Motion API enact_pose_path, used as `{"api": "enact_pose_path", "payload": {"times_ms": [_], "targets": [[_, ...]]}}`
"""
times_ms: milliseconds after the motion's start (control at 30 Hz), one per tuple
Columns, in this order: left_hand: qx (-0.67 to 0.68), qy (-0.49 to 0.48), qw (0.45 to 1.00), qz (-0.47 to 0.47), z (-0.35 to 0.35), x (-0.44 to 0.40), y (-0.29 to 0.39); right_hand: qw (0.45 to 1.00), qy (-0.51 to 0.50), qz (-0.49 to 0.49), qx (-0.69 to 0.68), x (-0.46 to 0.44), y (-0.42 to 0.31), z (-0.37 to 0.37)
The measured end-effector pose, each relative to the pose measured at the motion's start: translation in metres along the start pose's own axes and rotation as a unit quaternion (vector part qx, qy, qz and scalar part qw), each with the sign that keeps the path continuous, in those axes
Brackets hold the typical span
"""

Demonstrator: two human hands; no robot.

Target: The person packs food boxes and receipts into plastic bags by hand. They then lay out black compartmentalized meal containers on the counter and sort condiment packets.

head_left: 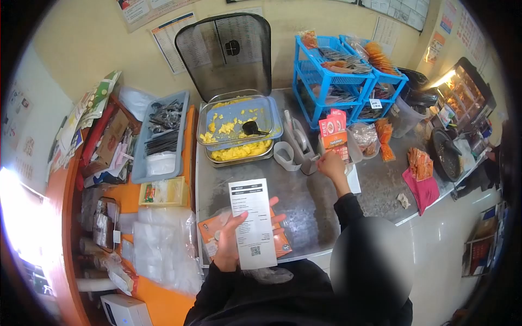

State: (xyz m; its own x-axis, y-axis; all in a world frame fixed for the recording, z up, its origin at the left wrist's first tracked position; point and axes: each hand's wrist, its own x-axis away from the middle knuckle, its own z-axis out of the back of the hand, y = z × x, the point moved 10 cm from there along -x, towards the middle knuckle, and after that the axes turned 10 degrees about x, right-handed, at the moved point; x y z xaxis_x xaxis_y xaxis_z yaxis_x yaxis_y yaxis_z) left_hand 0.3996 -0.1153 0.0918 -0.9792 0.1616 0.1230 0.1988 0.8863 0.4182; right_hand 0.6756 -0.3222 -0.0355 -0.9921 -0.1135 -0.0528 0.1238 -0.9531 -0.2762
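My left hand (228, 239) holds a long printed receipt (251, 217) with a QR code near its lower end. The thumb lies across its front and the other fingers are behind it. Below the receipt, an orange printed packet (280, 244) lies on the dark metal counter (312, 217), partly covered. My right hand (331, 164) is closed, just below red "FREE" takeaway flyers (334, 136) and beside a grey tape dispenser (298, 138). What its fingers pinch, if anything, is hidden. White paper (353, 179) sticks out by the right wrist.
Glass trays of yellow food (242, 152) with a black scoop (254, 129) stand at the back. Blue racks (321, 92) hold packets. Leftward are a cutlery bin (138, 163) and clear plastic bags (163, 244). A pink cloth (421, 190) and pan (446, 152) lie right.
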Motion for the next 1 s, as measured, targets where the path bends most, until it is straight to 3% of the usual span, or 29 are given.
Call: {"api": "enact_pose_path", "payload": {"times_ms": [100,200,300,333,367,400,467,533,633,667,767,867,967,1000], "targets": [[0.016,-0.031,0.999,0.024,-0.007,-0.002,0.001,0.983,0.118,-0.006,0.143,0.004,-0.013,0.0],[0.029,-0.048,0.998,0.034,-0.009,0.001,0.0,0.988,0.049,-0.048,0.14,0.001,-0.006,-0.02],[0.036,-0.056,0.998,0.022,-0.011,-0.001,0.007,0.988,0.034,0.043,0.147,0.033,-0.025,-0.015],[0.022,-0.054,0.998,0.014,-0.005,0.0,0.009,0.997,-0.063,0.046,0.0,0.048,-0.044,-0.005],[0.008,-0.047,0.999,0.008,0.001,0.003,0.01,0.978,-0.079,0.091,-0.172,0.067,-0.071,0.023],[0.004,-0.037,0.999,-0.004,0.005,0.004,0.012,0.926,-0.092,0.132,-0.341,0.086,-0.098,0.06],[-0.01,-0.021,0.999,-0.025,0.009,0.004,0.017,0.844,-0.135,0.162,-0.493,0.139,-0.148,0.154],[-0.02,-0.01,0.999,-0.028,0.009,0.007,0.019,0.719,-0.238,0.296,-0.582,0.182,-0.187,0.211],[-0.074,0.034,0.996,-0.037,0.017,0.012,0.02,0.696,-0.278,0.38,-0.542,0.208,-0.224,0.235],[-0.101,0.054,0.993,-0.041,0.021,0.013,0.02,0.723,-0.261,0.366,-0.524,0.201,-0.231,0.22],[-0.017,-0.032,0.999,-0.021,0.008,0.011,0.008,0.853,-0.127,0.291,-0.415,0.16,-0.231,0.17],[0.001,0.033,0.999,-0.018,0.026,0.017,-0.008,0.857,-0.117,0.273,-0.42,0.138,-0.229,0.117],[-0.021,0.167,0.985,0.027,0.08,0.042,-0.055,0.853,-0.194,0.253,-0.414,0.133,-0.222,0.059],[-0.032,0.169,0.984,0.041,0.087,0.054,-0.071,0.877,-0.156,0.246,-0.383,0.131,-0.214,0.04]]}}
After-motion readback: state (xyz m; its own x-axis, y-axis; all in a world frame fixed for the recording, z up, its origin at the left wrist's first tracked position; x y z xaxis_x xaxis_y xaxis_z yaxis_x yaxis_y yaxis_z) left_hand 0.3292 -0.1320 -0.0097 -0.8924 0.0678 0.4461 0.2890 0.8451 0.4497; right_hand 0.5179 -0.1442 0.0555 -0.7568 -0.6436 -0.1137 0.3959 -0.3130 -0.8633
